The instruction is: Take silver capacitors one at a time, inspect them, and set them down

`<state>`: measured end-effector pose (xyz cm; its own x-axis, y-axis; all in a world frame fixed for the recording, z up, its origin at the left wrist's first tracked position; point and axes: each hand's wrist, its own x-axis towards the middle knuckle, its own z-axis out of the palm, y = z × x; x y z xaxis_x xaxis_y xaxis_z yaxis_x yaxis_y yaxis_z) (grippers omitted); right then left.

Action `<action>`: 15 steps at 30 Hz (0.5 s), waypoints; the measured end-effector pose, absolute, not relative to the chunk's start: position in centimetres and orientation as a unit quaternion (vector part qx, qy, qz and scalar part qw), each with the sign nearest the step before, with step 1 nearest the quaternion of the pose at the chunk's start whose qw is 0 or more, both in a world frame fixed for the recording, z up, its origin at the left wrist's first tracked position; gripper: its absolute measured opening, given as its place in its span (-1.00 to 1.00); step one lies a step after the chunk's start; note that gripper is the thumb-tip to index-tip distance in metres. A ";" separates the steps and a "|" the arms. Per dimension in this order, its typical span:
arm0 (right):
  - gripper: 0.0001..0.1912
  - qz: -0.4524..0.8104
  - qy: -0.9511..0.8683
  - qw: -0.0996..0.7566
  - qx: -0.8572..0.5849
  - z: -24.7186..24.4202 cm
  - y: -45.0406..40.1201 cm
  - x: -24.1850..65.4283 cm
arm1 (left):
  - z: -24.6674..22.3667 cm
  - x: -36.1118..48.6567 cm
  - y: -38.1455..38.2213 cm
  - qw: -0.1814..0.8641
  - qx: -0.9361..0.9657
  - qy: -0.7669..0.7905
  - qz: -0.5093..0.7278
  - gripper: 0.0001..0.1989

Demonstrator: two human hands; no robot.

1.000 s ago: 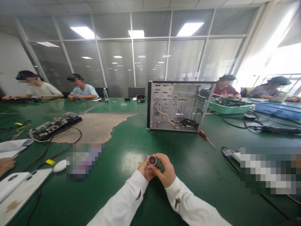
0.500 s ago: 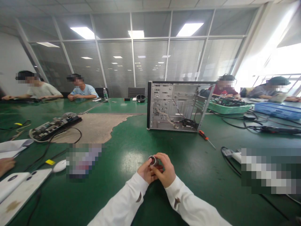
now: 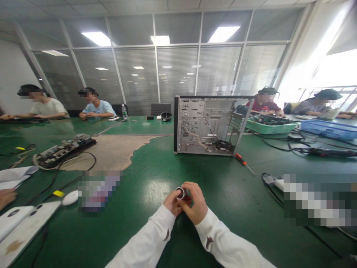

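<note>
**A:** What's in hand?

**B:** Small cylinder (image 3: 180, 193), silver rim, dark end face. Markings too small to read.

**A:** Grip?

**B:** Both hands closed on it, pressed together. Right hand (image 3: 195, 203) curls over from the right, fingers around the body. Left hand (image 3: 172, 203) pinches from the lower left, fingertips against the side.

**A:** Position?

**B:** Held between the hands, rim tilted up, over the green tabletop (image 3: 228, 186). White sleeves (image 3: 145, 238) run back toward the camera.

**A:** Nearest kit?

**B:** Red-handled screwdriver (image 3: 242, 160) lies ahead of the hands, just beside the corner of an upright, open PC case (image 3: 206, 124). Wiring and a small fan show inside the case.

**A:** Left side?

**B:** Circuit board (image 3: 64, 149) with black cable, and a white mouse (image 3: 69, 198) nearer the hands.

**A:** Right side?

**B:** Green basket (image 3: 269, 129) of cables and a blue tray (image 3: 329, 129), both well apart from the hands. Co-workers (image 3: 96, 106) sit along the far end.
</note>
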<state>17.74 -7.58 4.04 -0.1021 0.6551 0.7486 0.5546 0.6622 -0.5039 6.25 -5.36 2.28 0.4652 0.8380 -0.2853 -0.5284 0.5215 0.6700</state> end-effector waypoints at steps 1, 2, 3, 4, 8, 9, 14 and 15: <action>-0.63 0.040 -0.747 0.526 -0.405 4.1 -7.6 17.8 | 2.2 6.3 -5.3 0.798 0.280 0.312 0.433 -0.70; -0.60 0.034 -0.753 0.518 -0.404 4.1 -7.7 17.8 | 2.1 6.3 -5.2 0.777 0.306 0.319 0.449 -0.71; -0.59 0.029 -0.759 0.511 -0.403 4.1 -7.7 17.8 | 2.2 6.4 -5.2 0.757 0.326 0.328 0.461 -0.71; -0.58 0.028 -0.763 0.504 -0.404 4.2 -7.7 17.9 | 2.3 6.4 -5.2 0.742 0.339 0.337 0.469 -0.71; -0.61 0.041 -0.752 0.511 -0.414 4.4 -7.5 18.0 | 2.9 6.3 -5.4 0.733 0.350 0.349 0.467 -0.66; -0.61 0.043 -0.748 0.517 -0.415 4.4 -7.5 18.0 | 3.0 6.3 -5.5 0.737 0.352 0.346 0.462 -0.66; -0.61 0.039 -0.746 0.521 -0.413 4.3 -7.4 18.0 | 3.1 6.0 -5.6 0.761 0.354 0.318 0.441 -0.71; -0.62 0.039 -0.747 0.519 -0.414 4.3 -7.5 17.9 | 2.9 6.0 -5.5 0.765 0.354 0.312 0.438 -0.72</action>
<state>17.95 -7.47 4.34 -0.1183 0.6581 0.7436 0.5774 0.6548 -0.4876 6.00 -5.50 2.94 0.4207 0.8916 -0.1674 -0.4497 0.3652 0.8151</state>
